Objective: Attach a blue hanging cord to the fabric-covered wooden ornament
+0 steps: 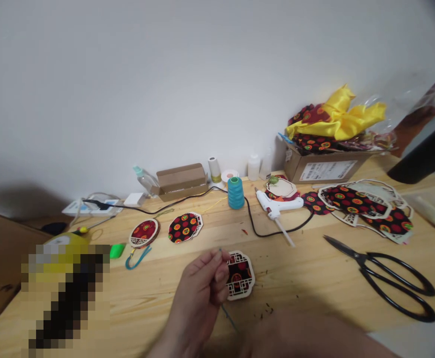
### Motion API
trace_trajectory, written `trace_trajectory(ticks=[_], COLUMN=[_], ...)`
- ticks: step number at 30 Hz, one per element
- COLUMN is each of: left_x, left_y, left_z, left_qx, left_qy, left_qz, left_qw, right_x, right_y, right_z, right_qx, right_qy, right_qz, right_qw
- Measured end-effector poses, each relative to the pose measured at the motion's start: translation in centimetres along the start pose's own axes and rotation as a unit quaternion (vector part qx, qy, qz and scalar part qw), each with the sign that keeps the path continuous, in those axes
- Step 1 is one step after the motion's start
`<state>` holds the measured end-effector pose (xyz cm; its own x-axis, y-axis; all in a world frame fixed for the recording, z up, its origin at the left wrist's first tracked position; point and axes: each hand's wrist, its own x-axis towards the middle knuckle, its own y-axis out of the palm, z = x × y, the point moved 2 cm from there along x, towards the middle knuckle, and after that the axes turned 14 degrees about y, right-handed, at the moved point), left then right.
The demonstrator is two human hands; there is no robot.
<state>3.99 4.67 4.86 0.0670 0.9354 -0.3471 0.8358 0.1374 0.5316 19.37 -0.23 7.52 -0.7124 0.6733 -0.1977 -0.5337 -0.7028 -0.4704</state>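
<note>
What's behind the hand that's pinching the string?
Behind the left hand is a pale frame with dark patterned cloth. The hand covers its left edge, so that's hidden.

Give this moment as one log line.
left hand: holding blue cord | right hand: blurred | lattice panel: partly behind left hand

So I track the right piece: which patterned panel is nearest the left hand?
The lattice-framed panel at centre front, partly hidden behind the left hand; the other patterned panels all lie farther back.
</note>
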Motion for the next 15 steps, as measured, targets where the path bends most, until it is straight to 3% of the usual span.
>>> trace_trajectory(ticks=[3, 4, 6, 8, 12, 15], left_x=[-0.3, -0.4, -0.8, -1.0, -1.2, -1.3], left_y=[-0.5, -0.6, -0.7, -0.7, -0.6, -0.7], left_z=[-1.2, -1.4, -1.6, -1.5, -1.2, -1.0], left_qx=[0.010, 0.013, 0.021, 0.028, 0.031, 0.029], left_qy=[0.022, 0.021, 0.012, 0.006, 0.004, -0.002], left_qz=[-0.011, -0.011, -0.012, -0.011, -0.005, -0.001], left_qw=[1.000, 1.000, 1.000, 1.000, 0.999, 1.000], right_x=[0.3, 0.7, 2.3, 4.5, 8.4, 9.3], right_y=[-3.3, -4.3, -5.7, -6.1, -5.5, -5.3], right_z=[-1.2, -1.8, -2.8, -3.5, -4.2, -4.2], right_qx=[-0.083, -0.142, -0.270, -0.350, -0.392, -0.401], right_qy=[0.106, 0.160, 0.233, 0.238, 0.209, 0.198], right_qz=[-0.153, -0.221, -0.297, -0.299, -0.275, -0.269], right_qw=[0.979, 0.951, 0.886, 0.855, 0.853, 0.853])
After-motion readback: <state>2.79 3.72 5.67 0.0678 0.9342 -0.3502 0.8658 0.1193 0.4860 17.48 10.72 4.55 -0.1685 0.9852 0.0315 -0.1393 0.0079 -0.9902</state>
